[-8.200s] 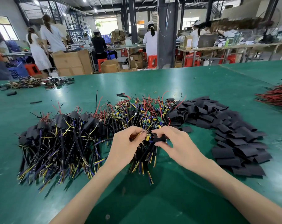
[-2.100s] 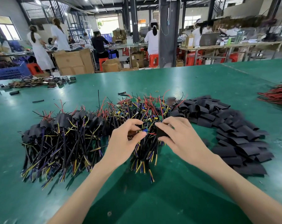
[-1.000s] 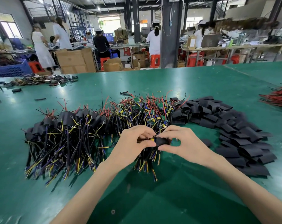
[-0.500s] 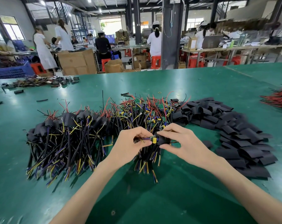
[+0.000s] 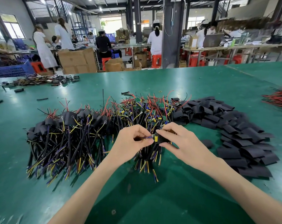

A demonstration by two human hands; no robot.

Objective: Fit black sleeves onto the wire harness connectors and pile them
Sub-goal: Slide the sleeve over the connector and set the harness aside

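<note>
No writing is legible; marks on the cardboard boxes (image 5: 77,60) blur.

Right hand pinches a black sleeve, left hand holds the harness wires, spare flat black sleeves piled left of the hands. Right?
One slip: the head view shows the spare flat black sleeves piled right of the hands. The right hand pinches a black sleeve and the left hand holds the harness wires, as stated.

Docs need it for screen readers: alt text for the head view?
Two bare hands meet over a green table: the left hand pinches a harness by its wires while the right hand holds a black sleeve at its connector end. Sleeved harnesses lie piled to the left, unsleeved harnesses behind the hands, loose sleeves to the right.
</note>
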